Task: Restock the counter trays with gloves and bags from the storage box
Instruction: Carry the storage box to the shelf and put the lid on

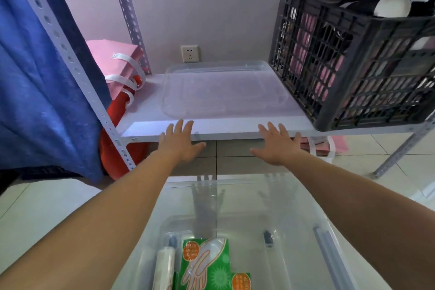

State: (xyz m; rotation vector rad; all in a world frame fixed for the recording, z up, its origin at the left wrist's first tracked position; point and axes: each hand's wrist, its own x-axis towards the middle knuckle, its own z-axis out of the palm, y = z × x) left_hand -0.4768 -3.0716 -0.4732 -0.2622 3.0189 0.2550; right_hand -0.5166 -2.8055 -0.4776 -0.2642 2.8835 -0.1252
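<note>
- Our left hand [180,142] is flat and spread wide. It holds nothing. Its fingertips are at the front edge of the white shelf [146,125].
- Our right hand [277,143] is the same: fingers straight and apart, nothing in it, fingertips at that same shelf edge.
- Just past our hands, the clear lid [223,92] lies flat on the shelf. We are not touching it.
- Below our arms sits the clear storage box [294,200] on the floor, with its top off.
- Inside the box we see a green pack of gloves [211,263] and, just beside it on the left, a white roll of bags [164,266]. More green packs peek out at the bottom edge.
- We think the box is only just opened and the restocking has not started yet. No pack is out of the box.
- We cannot see the counter trays here.
- Next, we think our hands need to come back and down into the box, then close around the gloves or the roll.
- A black crate [353,59] sits on the shelf to the right of the lid, and a pink bag [113,61] stands on the left.
</note>
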